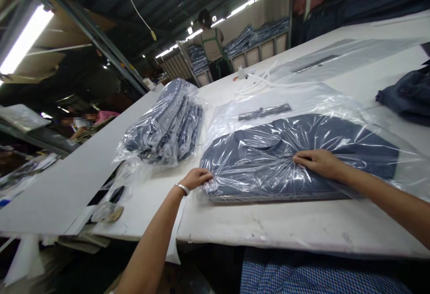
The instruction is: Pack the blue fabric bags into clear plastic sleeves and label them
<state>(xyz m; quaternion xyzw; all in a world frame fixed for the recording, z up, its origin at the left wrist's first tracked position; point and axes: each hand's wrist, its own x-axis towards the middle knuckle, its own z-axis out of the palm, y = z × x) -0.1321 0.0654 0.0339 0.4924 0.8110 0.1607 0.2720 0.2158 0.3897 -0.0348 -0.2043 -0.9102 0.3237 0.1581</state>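
Note:
A folded dark blue garment point(255, 173) lies in a clear plastic bag on the white table point(235, 222), with the film wrinkled and shiny over it. At the bag's left edge, my left hand point(196, 178), with a silver bangle at the wrist, pinches the plastic. My right hand point(317, 162) is closed on the film over the middle of the garment, and creases spread out from its fingertips. Behind the garment, flat clear bags point(225, 117) with a dark printed strip point(265, 111) lie on the table.
Bagged dark garments point(164, 123) are stacked at the left. Loose dark cloth point(408, 94) lies at the right. More plastic point(363, 54) is spread farther back. A person point(211, 45) stands beyond the table near shelves of bagged garments. The table's front edge point(268, 242) is close.

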